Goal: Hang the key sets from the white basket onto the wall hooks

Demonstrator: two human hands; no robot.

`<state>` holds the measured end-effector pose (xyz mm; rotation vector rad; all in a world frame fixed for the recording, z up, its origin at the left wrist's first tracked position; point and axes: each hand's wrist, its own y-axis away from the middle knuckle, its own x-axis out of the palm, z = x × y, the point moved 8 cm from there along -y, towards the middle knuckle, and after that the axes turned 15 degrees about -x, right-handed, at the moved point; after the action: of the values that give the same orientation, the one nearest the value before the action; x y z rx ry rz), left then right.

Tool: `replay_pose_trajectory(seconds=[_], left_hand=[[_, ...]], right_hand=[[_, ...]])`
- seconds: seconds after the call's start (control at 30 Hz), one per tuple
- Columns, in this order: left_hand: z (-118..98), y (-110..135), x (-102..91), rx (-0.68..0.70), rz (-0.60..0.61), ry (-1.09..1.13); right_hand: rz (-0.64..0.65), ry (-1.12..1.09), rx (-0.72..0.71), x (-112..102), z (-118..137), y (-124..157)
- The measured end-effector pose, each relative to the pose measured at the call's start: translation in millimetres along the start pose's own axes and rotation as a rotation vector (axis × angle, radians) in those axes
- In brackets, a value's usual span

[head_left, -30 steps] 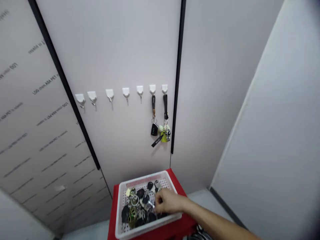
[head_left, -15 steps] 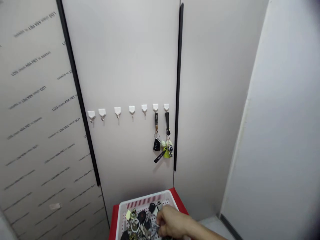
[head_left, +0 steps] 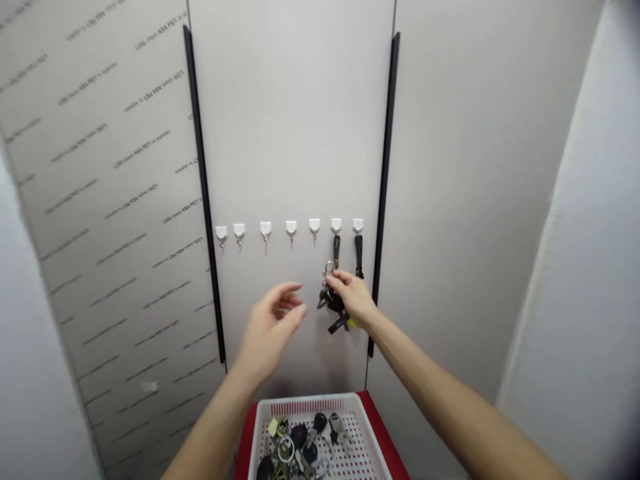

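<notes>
My right hand [head_left: 354, 297] is raised in front of the wall, pinched on a key bunch [head_left: 329, 293] whose metal ring sticks up above my fingers. It hovers just below the row of white hooks [head_left: 290, 229], in front of the two key fobs hanging from the rightmost hooks, one on a brown strap [head_left: 337, 250], one on a black strap [head_left: 359, 256]. My left hand [head_left: 274, 325] is lifted beside it, fingers apart and curled, holding nothing, a short way left of the key bunch.
A white perforated basket [head_left: 350, 407] with several keys and rings sits on a red stand [head_left: 383, 430] at the bottom. Black vertical strips [head_left: 203, 187] frame the hook panel. A white wall closes the right side.
My right hand left the basket and rose to the hooks with a key bunch. My left hand came into view beside it. The view tilted and shifted.
</notes>
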<state>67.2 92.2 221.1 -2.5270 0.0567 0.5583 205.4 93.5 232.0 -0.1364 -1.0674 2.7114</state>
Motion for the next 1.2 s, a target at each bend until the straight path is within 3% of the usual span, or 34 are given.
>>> replay_pose_trajectory(seconds=[0.07,0.17,0.27,0.4,0.63,0.73,0.83,0.93,1.03,1.13,1.2], left_hand=[[-2.0,-10.6,5.5,-0.074,-0.003,0.081],[-3.8,-38.0,30.5,-0.202,0.082,0.278],[-6.5,-62.4,44.8,-0.269,0.079,0.324],[-4.6,-77.2,40.4,-0.310,-0.010,0.213],[10.4,-86.1,39.4,-0.360,-0.021,0.068],[18.8,-83.3,40.1,-0.365,-0.022,0.051],[35.4,-67.8,43.5,-0.350,0.026,0.072],[67.4,-33.5,50.1,-0.358,0.129,0.085],[110.4,18.4,56.2,-0.410,0.249,0.036],[151.5,70.8,58.5,-0.464,0.330,-0.094],[169.4,96.0,60.1,-0.457,0.381,-0.198]], right_hand=[[-0.034,-0.004,-0.027,3.4,8.1,-19.3],[-0.061,-0.014,-0.034,6.9,10.8,-41.2],[-0.093,-0.022,-0.026,7.1,8.6,-56.5],[-0.110,0.047,0.001,6.7,3.2,-68.5],[-0.152,0.309,-0.021,1.8,-10.5,-75.7],[-0.131,0.497,-0.103,1.0,-3.3,-69.4],[-0.089,0.658,-0.253,2.7,11.0,-51.4],[-0.023,0.722,-0.325,3.1,4.9,-17.9],[0.207,0.714,-0.232,10.6,-34.4,37.9],[0.541,0.690,-0.023,23.4,-89.0,112.5],[0.664,0.697,0.080,26.5,-116.2,153.7]])
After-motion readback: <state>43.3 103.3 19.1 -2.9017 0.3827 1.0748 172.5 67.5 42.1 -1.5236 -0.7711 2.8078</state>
